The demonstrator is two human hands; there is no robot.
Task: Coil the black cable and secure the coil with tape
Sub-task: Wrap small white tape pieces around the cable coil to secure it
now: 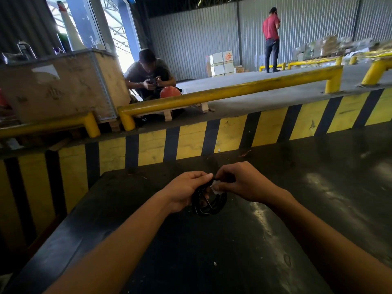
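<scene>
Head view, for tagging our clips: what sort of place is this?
Probably a warehouse loading dock: yellow guard rails, a yellow-and-black striped dock edge, corrugated metal walls and stacked cartons.

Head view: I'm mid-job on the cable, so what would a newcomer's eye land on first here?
First, the two bare hands meeting at centre over the dark table: the left hand grips a small black cable coil, and the right hand pinches a pale bit of tape at its top. Behind them runs the yellow-and-black striped dock edge under a yellow guard rail, with a crouching person beyond, left of centre.
</scene>
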